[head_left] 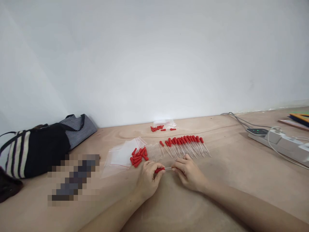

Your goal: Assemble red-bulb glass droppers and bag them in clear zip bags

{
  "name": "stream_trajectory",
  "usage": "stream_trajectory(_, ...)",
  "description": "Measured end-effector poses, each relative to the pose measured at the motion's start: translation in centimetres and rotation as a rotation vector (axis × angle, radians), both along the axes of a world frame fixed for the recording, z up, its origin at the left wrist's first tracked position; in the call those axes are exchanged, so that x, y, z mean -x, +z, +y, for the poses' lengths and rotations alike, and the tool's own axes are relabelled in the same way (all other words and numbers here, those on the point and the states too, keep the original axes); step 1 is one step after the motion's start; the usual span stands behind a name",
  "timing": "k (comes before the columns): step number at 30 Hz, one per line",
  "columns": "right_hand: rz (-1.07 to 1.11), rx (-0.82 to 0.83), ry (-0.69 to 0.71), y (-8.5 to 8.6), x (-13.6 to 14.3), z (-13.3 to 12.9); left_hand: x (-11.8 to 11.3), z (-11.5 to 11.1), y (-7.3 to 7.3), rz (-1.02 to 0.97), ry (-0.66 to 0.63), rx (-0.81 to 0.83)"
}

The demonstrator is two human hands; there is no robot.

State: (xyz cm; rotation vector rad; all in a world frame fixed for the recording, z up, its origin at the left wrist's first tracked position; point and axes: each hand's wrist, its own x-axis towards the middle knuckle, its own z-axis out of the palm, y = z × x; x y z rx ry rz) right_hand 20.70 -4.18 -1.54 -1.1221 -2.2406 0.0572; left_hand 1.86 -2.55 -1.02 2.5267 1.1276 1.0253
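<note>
A red rubber bulb [159, 170] is pinched in my left hand [150, 177], its narrow end toward the right. From it a clear glass tube [168, 168] runs across to my right hand [187, 170], whose closed fingers grip the tube's other end. Whether the tube sits inside the bulb or only meets it, I cannot tell. Just beyond my left hand lies a pile of loose red bulbs [138, 156]. Bare glass tubes [154, 152] lie side by side to its right. Past my right hand stretches a row of droppers with red bulbs [185, 141].
Clear plastic bags [122, 154] lie left of the bulbs. More red bulbs [156, 128] rest near the wall. A black and striped bag [48, 148] and a pixelated dark object [77, 177] are at left. At right stands a white power strip [282, 145] with cables.
</note>
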Motion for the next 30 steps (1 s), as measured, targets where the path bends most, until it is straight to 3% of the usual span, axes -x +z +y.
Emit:
stream_trajectory(15, 0.125, 0.277, 0.032, 0.8, 0.7, -0.2, -0.3, -0.4, 0.2, 0.039, -0.010, 0.011)
stream_trajectory(24, 0.153, 0.334, 0.028, 0.6, 0.9, 0.0, -0.3, 0.0, -0.1, 0.012, -0.008, 0.029)
stream_trajectory(30, 0.057, 0.292, 0.075, 1.3, 0.4, 0.3, -0.2, 0.2, -0.1, 0.040, 0.017, 0.094)
